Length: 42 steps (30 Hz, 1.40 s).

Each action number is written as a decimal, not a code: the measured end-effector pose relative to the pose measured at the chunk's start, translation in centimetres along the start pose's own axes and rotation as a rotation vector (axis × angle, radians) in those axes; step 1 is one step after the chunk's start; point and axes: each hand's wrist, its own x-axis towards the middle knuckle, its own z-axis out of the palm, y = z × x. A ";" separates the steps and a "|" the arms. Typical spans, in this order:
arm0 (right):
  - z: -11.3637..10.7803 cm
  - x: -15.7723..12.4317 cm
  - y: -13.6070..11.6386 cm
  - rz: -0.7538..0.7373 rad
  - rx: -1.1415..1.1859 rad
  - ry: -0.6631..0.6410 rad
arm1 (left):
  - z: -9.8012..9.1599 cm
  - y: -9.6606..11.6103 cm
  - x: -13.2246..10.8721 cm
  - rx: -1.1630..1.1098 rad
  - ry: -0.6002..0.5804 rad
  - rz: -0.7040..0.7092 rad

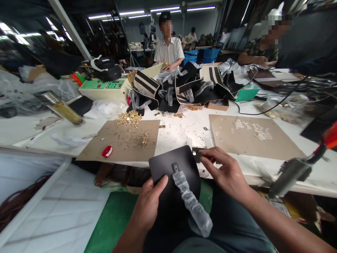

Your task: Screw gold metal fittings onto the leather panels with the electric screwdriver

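A black leather-like panel (168,158) is held tilted over my lap, gripped along its left edge by my left hand (151,200), thumb on top. From a small black tab (175,168) on the panel hangs a strap wrapped in clear plastic (189,200). My right hand (226,170) is just right of the panel's upper edge, apart from it, its thumb and fingers bent toward each other; whatever is between them is too small to make out. Close to those fingertips, at the table edge, is a small black piece with a shiny round spot (194,153).
Brown boards (118,140) on the white table carry gold metal fittings (129,118), a red ring (107,151) and small clear pieces (260,131). Striped bag parts (147,84) are piled behind, near a machine box (105,89). Two co-workers (168,49) sit across. A grey-and-orange tool (292,175) hangs right.
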 end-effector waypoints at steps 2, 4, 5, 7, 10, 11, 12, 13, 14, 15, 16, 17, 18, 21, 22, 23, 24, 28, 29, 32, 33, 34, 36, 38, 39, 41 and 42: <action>0.6 -1.7 -3.2 -0.009 0.096 -0.113 | 0.8 0.4 -1.0 0.091 0.056 0.057; 1.8 -3.2 -5.6 -0.033 0.152 -0.194 | 2.1 0.3 -2.4 0.168 0.117 0.136; 2.5 -3.8 -6.5 -0.055 0.175 -0.200 | 2.8 0.1 -3.2 0.186 0.146 0.191; 3.8 -4.7 -7.6 -0.113 0.240 -0.176 | 4.2 -1.1 -4.7 0.196 0.177 0.333; 4.9 -5.4 -8.2 -0.149 0.374 -0.151 | 5.2 -3.4 -6.3 0.326 0.149 0.559; 4.9 -5.5 -8.1 -0.120 0.423 -0.156 | 5.2 -4.1 -6.6 0.418 0.143 0.623; 4.7 -5.4 -7.8 -0.062 0.478 -0.162 | 5.1 -4.5 -6.8 0.521 0.137 0.675; 4.3 -5.2 -7.4 0.026 0.539 -0.171 | 4.9 -4.8 -6.8 0.616 0.118 0.715; 3.8 -5.0 -6.9 0.131 0.603 -0.183 | 4.6 -4.9 -6.6 0.686 0.091 0.742; 3.2 -4.6 -6.2 0.240 0.665 -0.195 | 4.3 -4.7 -6.2 0.723 0.067 0.756; 2.4 -4.2 -5.4 0.342 0.722 -0.198 | 4.1 -4.3 -5.6 0.728 0.057 0.760; 1.7 -3.8 -4.5 0.431 0.770 -0.196 | 3.9 -3.8 -4.8 0.706 0.071 0.756; 0.9 -3.4 -3.6 0.507 0.804 -0.193 | 3.8 -3.2 -3.8 0.669 0.113 0.740; -0.8 -2.6 -1.2 0.656 0.841 -0.158 | 4.3 -1.5 -0.1 0.518 0.195 0.598; -1.1 -2.4 -0.6 0.682 0.843 -0.149 | 4.6 -1.2 1.1 0.445 0.133 0.512; -1.3 -2.3 -0.1 0.695 0.846 -0.149 | 5.1 -1.0 2.2 0.367 0.040 0.416; -1.4 -2.2 0.4 0.699 0.850 -0.158 | 5.6 -1.0 3.1 0.291 -0.058 0.318; -1.4 -1.6 1.6 0.734 0.818 -0.225 | 7.2 -1.8 5.5 0.137 -0.176 0.062; -1.4 -1.5 1.9 0.739 0.768 -0.239 | 7.4 -2.2 5.9 0.130 -0.147 0.040; -1.2 -1.3 2.8 0.666 0.501 -0.260 | 7.3 -3.2 6.6 0.160 -0.110 0.005; -0.9 -1.5 3.1 0.610 0.409 -0.250 | 7.1 -3.6 6.7 0.204 -0.111 -0.002; -0.5 -1.9 3.4 0.548 0.331 -0.221 | 6.8 -3.9 6.7 0.269 -0.120 -0.004; 0.7 -3.0 4.1 0.431 0.223 -0.128 | 6.0 -4.3 6.5 0.426 -0.153 -0.004; 1.8 -4.1 4.6 0.356 0.133 -0.039 | 5.5 -4.4 6.2 0.550 -0.184 -0.007; 2.2 -4.4 4.8 0.337 0.097 -0.011 | 5.3 -4.2 6.2 0.578 -0.197 -0.009; 2.5 -4.1 4.9 0.332 0.063 -0.009 | 5.4 -3.4 6.7 0.597 -0.198 0.014; 2.5 -3.5 4.9 0.342 0.055 -0.022 | 5.7 -2.8 7.2 0.610 -0.187 0.039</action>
